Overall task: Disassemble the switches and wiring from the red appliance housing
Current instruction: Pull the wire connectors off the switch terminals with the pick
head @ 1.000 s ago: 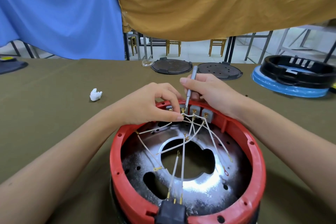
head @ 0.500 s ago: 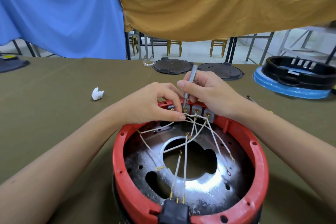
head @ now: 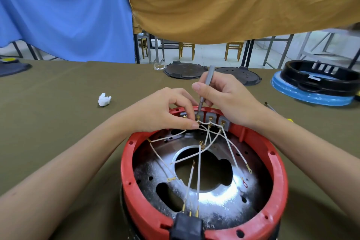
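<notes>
Red housing (head: 204,226) sits before you on the olive tabletop (head: 58,115). Your right hand (head: 228,97) grasps a grey screwdriver (head: 206,85), tip at the switches (head: 211,118); your left hand (head: 165,111) pinches a white wire (head: 203,122) there.

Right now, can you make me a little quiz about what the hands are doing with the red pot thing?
1. True or false: the right hand holds a grey screwdriver with its tip down at a switch terminal on the red housing.
2. What does the left hand pinch? A) a white wire B) the crumpled white tissue C) the black plug block
3. Fill in: the tissue lies on the olive table cloth, to the ___ of the housing.

Key: 1 true; 2 A; 3 left
</notes>
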Demonstrator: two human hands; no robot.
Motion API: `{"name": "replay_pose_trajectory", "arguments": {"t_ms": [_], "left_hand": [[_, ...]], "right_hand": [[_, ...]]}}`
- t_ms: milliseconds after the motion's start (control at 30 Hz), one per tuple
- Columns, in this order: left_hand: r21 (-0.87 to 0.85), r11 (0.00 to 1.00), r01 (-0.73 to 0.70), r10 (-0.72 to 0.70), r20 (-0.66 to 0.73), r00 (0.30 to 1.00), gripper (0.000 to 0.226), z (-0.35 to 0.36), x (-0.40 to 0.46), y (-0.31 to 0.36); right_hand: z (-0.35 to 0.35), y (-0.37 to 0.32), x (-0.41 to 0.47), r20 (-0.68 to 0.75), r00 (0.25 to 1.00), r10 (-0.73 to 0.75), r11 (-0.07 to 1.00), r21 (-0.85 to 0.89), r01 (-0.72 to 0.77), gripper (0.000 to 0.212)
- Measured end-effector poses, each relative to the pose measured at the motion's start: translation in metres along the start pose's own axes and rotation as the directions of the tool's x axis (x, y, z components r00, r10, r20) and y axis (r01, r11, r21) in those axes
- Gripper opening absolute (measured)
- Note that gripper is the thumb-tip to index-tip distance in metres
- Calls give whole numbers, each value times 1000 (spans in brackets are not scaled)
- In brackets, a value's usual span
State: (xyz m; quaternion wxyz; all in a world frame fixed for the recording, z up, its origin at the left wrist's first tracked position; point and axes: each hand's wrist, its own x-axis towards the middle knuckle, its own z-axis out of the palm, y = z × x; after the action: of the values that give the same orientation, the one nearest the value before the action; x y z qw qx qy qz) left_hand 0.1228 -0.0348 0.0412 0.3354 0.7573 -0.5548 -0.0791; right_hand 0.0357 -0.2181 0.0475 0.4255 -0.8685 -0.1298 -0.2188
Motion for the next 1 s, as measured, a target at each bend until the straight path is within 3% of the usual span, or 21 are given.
{"name": "replay_pose_trajectory", "arguments": {"t_ms": [233, 533, 700, 867, 1000], "left_hand": [[10, 1000, 1, -1, 4, 1000, 8, -1, 0, 1], [-17, 1000, 6, -5, 10, 1000, 10, 1, -1, 1], [-18, 1000, 12, -12, 14, 1000, 8, 1, -1, 2], [-22, 1000, 4, -4, 11, 1000, 8, 0, -1, 2], [-24, 1000, 10, -10, 18, 1000, 8, 0, -1, 2]], "right_hand": [[1, -2, 2, 47, 999, 22, 999, -33, -20, 28], [0, 11, 12, 77, 950, 303, 945, 101, -310, 23], [2, 11, 14, 87, 922, 378, 917, 99, -385, 26], [2, 8, 11, 193, 912, 361, 928, 27, -373, 34], [0, 6, 6, 118, 950, 290, 953, 50, -298, 36]]}}
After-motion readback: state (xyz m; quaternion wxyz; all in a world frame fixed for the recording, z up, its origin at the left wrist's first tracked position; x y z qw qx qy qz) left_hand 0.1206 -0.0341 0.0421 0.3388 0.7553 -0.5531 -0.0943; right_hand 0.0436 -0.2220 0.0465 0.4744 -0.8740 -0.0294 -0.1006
